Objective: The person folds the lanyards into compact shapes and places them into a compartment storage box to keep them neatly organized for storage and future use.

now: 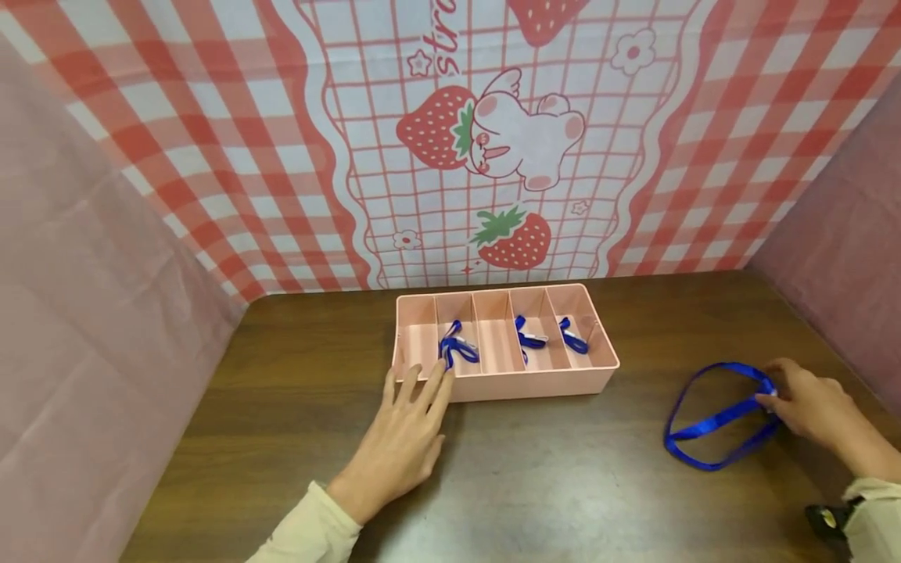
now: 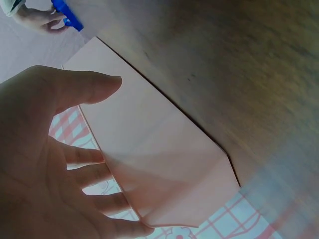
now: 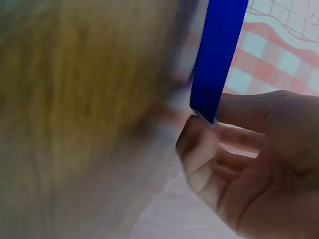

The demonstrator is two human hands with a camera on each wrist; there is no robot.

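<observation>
A pink divided storage box (image 1: 531, 383) stands on the table, with blue lanyards in several of its compartments: one lanyard (image 1: 461, 349) second from the left, another (image 1: 531, 342) fourth, and one (image 1: 575, 341) at the right end. My left hand (image 1: 397, 446) lies at the box's front left, its spread fingertips over the front rim. In the left wrist view, its thumb (image 2: 94, 87) hovers over the box's front wall. Off to the right, my right hand (image 1: 816, 407) pinches a looped blue lanyard (image 1: 711, 426) between thumb and fingers; the right wrist view shows the strap's end (image 3: 209, 94) there.
The brown wooden table (image 1: 563, 477) carries the box near its back edge. Behind rises a red-and-white strawberry-print cloth (image 1: 457, 227), and pink cloth walls (image 1: 77, 352) border both sides. A black band (image 1: 825, 520) is at the right wrist.
</observation>
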